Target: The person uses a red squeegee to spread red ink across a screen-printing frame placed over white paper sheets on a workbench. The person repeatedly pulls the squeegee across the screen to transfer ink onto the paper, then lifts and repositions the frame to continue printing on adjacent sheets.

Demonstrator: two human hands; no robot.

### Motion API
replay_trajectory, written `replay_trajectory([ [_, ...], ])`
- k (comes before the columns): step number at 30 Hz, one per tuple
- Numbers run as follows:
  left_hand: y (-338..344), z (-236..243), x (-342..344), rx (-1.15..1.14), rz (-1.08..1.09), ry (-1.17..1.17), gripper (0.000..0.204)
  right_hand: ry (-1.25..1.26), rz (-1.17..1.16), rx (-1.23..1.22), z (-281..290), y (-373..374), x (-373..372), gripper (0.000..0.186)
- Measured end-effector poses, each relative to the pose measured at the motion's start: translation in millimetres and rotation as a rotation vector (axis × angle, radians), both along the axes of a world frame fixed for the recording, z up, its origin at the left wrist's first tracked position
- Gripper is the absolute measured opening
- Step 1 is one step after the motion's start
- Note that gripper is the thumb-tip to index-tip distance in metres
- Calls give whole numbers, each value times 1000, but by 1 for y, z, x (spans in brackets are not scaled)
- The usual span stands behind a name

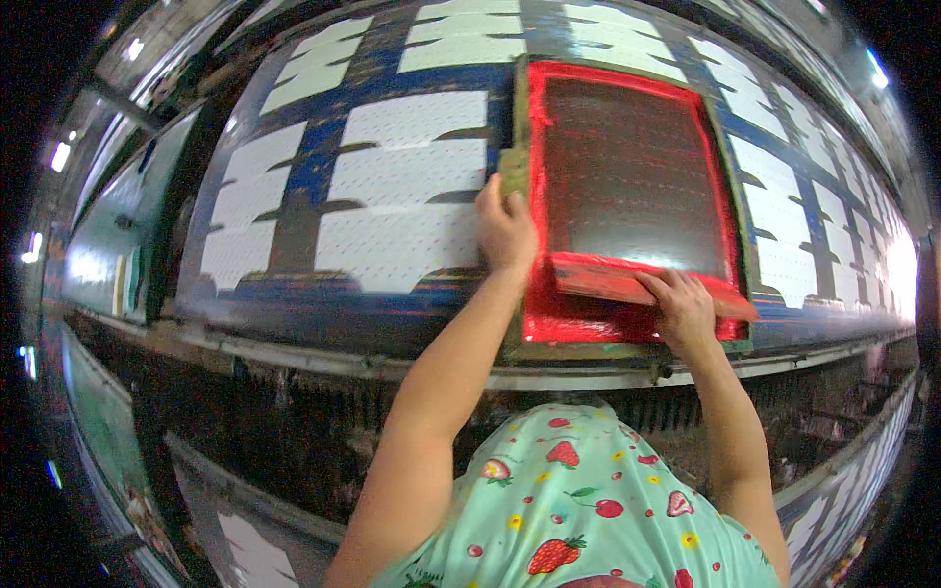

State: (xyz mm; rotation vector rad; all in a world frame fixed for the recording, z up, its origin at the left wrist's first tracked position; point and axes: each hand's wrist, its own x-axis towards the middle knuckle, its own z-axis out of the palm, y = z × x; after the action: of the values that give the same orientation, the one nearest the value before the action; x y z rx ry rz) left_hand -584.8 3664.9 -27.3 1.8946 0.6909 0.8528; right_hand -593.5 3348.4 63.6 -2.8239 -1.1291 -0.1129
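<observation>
On the left, white cut panels point(407, 186) lie in rows on the dark blue table point(316, 186), speckled with small coloured marks, so these look already printed. The left hand point(507, 227) has its fingers closed around the left edge of the green-edged printing frame point(522, 108), which lies flat on the table between panels. Inside it, the dark mesh point(627, 167) looks wiped thin, while red ink point(588, 326) borders it and lies thickest at the near end. The red squeegee point(598, 278) rests across that near end, pinched in the fingers of the right hand point(680, 306); a pass over the mesh therefore seems finished or nearly so. Lifting the frame is not yet done, and the surface beneath is hidden. Further right, more white panels point(769, 220) lie outside the frame; whether all are marked cannot be told.
</observation>
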Motion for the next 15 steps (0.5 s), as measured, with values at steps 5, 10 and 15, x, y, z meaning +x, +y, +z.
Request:
replay_trajectory([
  [5, 1, 0, -3, 36, -22, 43, 50, -136, 135, 100, -17, 21, 101, 40],
  [10, -1, 10, -5, 18, -39, 79, 49, -162, 108, 81, -29, 57, 208, 34],
  [15, -4, 16, -7, -8, -13, 151, 50, -233, 118, 67, -44, 93, 318, 48],
])
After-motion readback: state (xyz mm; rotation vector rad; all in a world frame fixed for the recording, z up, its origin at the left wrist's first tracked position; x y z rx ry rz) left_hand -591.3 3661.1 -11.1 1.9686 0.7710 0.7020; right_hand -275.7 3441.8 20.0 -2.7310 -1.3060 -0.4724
